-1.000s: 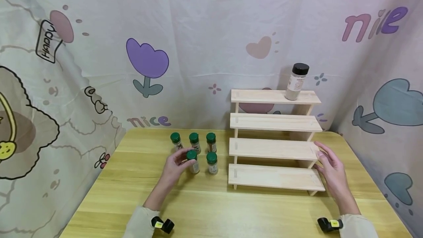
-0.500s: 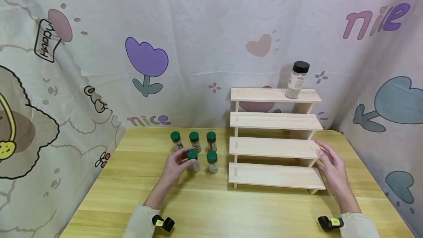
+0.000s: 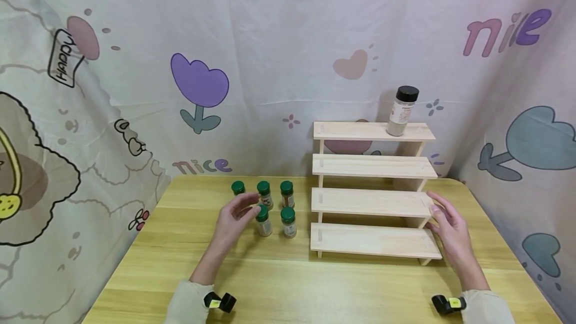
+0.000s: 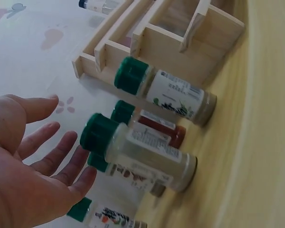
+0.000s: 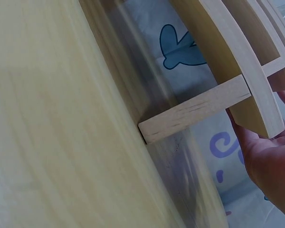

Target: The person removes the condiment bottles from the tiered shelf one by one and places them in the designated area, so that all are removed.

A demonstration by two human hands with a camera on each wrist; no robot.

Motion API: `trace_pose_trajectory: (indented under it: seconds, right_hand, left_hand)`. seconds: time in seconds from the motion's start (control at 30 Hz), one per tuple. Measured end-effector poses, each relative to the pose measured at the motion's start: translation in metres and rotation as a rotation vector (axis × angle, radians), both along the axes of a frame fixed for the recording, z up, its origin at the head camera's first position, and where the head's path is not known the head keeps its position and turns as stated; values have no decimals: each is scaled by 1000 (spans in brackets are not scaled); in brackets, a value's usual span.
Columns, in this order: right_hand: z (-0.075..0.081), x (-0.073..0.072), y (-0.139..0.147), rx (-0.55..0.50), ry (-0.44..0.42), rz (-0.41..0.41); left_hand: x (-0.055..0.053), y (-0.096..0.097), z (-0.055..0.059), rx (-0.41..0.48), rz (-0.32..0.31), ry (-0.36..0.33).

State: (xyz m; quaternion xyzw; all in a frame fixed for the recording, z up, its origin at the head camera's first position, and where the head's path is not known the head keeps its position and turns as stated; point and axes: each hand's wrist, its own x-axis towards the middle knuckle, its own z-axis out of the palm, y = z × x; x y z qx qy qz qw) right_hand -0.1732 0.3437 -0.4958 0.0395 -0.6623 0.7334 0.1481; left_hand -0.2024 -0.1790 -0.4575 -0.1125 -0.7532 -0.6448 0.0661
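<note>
My left hand (image 3: 231,220) is just left of a green-capped spice jar (image 3: 264,225), thumb and fingers parted around nothing. In the left wrist view the fingers (image 4: 61,152) are spread close to that jar's cap, with the jar upright on the table. Several other green-capped jars stand around it, one spice jar (image 3: 289,225) to its right and a row behind. At the right, my right hand (image 3: 453,226) holds the end of a four-tier wooden step shelf (image 3: 371,202), thumb and fingers around a lower tier. The shelf partly hides those fingers in the right wrist view.
A larger black-capped spice jar (image 3: 400,114) stands on the top tier, toward its right end. The shelf stands on the right of a wooden table (image 3: 288,284). A printed cloth (image 3: 279,64) hangs behind and along the sides.
My left hand has let go of the front-left green-capped jar and drawn back slightly left and up. The jar stays upright in place. My right hand keeps its hold on the shelf.
</note>
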Motion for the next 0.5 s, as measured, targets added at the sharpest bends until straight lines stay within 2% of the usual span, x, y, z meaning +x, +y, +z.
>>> trace_pose_trajectory:
  seconds: [0.27, 0.5]
  right_hand:
    - [-1, 0, 1, -19, 8, 2]
    - [-2, 0, 0, -5, 0, -2]
  left_hand:
    - [-9, 31, 24, 67, -54, 89]
    - [-18, 63, 45, 101, -119, 118]
